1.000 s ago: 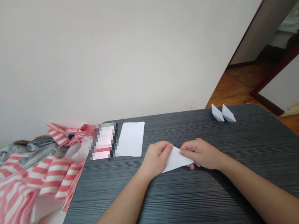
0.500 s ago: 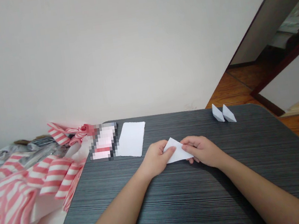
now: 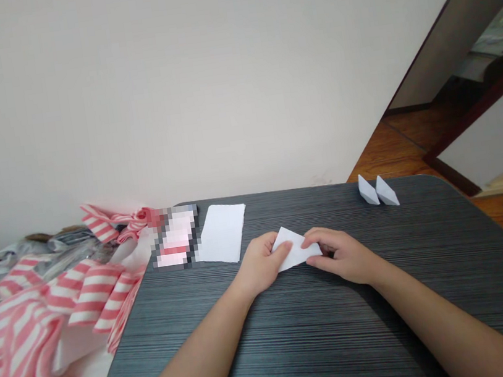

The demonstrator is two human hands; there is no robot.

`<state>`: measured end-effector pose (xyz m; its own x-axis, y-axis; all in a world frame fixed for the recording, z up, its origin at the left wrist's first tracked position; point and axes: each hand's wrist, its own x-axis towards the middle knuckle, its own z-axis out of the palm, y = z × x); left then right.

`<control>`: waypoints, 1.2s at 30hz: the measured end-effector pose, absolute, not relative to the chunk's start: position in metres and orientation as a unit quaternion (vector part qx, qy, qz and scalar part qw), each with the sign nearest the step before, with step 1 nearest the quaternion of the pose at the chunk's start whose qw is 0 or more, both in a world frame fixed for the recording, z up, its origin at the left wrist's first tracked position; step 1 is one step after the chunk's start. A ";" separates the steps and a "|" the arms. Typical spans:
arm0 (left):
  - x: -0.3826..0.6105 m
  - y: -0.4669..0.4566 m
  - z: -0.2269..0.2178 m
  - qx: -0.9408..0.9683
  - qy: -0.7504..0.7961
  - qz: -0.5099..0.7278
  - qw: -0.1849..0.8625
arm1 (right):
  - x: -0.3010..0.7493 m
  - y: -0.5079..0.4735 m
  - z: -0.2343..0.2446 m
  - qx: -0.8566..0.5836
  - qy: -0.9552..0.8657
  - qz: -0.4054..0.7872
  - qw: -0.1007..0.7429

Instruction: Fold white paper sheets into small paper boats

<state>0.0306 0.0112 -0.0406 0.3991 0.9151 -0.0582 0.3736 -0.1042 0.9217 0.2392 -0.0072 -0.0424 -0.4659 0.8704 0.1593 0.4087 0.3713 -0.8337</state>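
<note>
— Left grip (image 3: 260,266)?
— Clenching the folded white paper (image 3: 296,248), fingers lying over its left corner.
— Right grip (image 3: 343,257)?
— Grasping the same piece, fingertips pressing on its right end.
— Paper's spot?
— Sitting between both grips, toward the middle of the dark grained desk (image 3: 301,344).
— Around it?
— Flat white sheet (image 3: 223,233) lying just left, two folded paper boats (image 3: 376,191) standing near the far edge, pink-striped cloth (image 3: 83,293) bunching past the left edge.

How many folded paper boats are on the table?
2. One paper boat and a second paper boat stand side by side near the far right edge of the dark table.
</note>
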 end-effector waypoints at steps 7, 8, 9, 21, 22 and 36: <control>0.031 0.011 -0.042 0.688 0.464 0.283 0.481 | 0.238 -0.007 -0.039 -0.398 -0.796 0.333 0.310; 0.031 0.011 -0.042 0.688 0.463 0.284 0.482 | 0.238 -0.006 -0.038 -0.392 -0.800 0.330 0.311; 0.031 0.011 -0.042 0.687 0.461 0.284 0.485 | 0.238 -0.005 -0.038 -0.387 -0.803 0.329 0.313; 0.031 0.008 -0.040 0.727 0.441 0.255 0.460 | 0.237 -0.004 -0.039 -0.403 -0.790 0.333 0.319; 0.031 0.008 -0.039 0.731 0.442 0.253 0.454 | 0.237 -0.004 -0.039 -0.405 -0.790 0.332 0.317; 0.032 0.007 -0.038 0.743 0.417 0.235 0.468 | 0.236 -0.004 -0.043 -0.466 -0.775 0.303 0.302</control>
